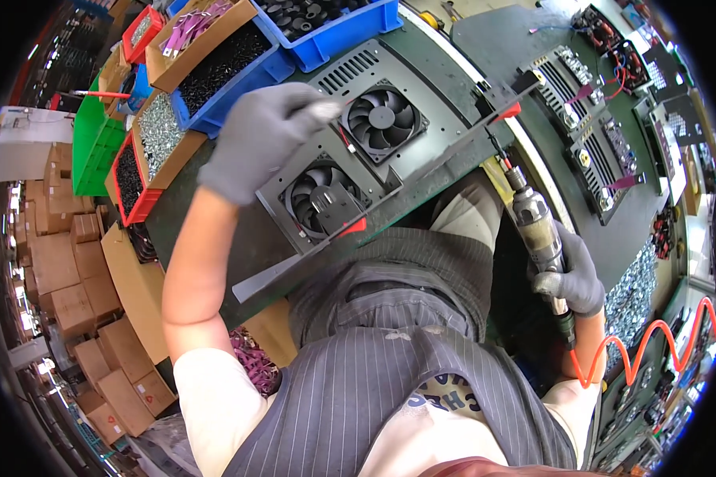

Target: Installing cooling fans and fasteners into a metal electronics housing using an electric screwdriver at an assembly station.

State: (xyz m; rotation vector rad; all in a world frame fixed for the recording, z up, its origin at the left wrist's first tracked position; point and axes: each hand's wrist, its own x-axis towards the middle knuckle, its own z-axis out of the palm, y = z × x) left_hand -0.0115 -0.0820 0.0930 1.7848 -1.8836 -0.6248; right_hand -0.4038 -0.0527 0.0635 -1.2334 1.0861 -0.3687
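A: Nearest the camera is the person's grey pinstriped apron (390, 381) over a white shirt, filling the lower middle. What are the hands doing?

B: The right hand (574, 278), in a grey glove, is wrapped tight around the grip of a worn metal pneumatic screwdriver (537, 230), fingers pressed closed on it. The tool points away from the body toward the bench edge, and an orange coiled air hose (652, 338) runs off its near end to the right.

A: And the left hand?

B: The left hand (258, 139), also grey-gloved, lies on the far left edge of a black sheet-metal panel with two round black fans (358, 151). The fingers curl over the panel beside the far fan; whether they pinch anything I cannot tell.

A: Where is the panel?

B: On the dark green workbench (207, 215), just in front of the body, tilted in the view, with a long black metal strip (374, 199) running along its near side.

A: Around it?

B: Blue plastic bins of black parts (294, 32) far left, a red tray (131, 183) and a cardboard box of silver screws (159, 131) beside them, more black vented panels (589, 135) to the right.
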